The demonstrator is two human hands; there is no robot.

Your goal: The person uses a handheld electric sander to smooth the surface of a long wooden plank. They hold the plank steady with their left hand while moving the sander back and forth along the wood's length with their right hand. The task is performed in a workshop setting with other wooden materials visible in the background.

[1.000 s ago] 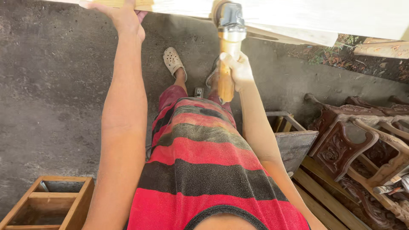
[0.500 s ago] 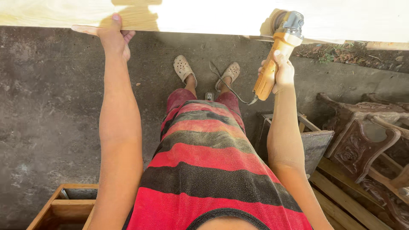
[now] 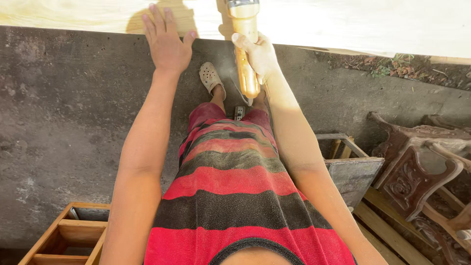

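Note:
A pale wooden board [image 3: 343, 22] runs across the top of the view, lit by sun. My left hand [image 3: 167, 41] lies flat on its near edge, fingers spread. My right hand [image 3: 257, 56] grips the yellow handle of an angle grinder [image 3: 244, 44], whose head reaches onto the board at the top edge of the frame and is partly cut off. A little dust drifts beside the tool. Below are my red and black striped shirt and one sandalled foot [image 3: 211, 78].
Dark concrete floor [image 3: 64, 122] lies under the board. An open wooden crate [image 3: 73, 235] sits at lower left. A grey box [image 3: 351, 169], carved dark wooden furniture parts [image 3: 417, 167] and planks [image 3: 387, 235] crowd the right side.
My right hand swung the grinder from the right side of the board toward the middle. My left hand moved right from gripping the board's edge and now rests flat on it.

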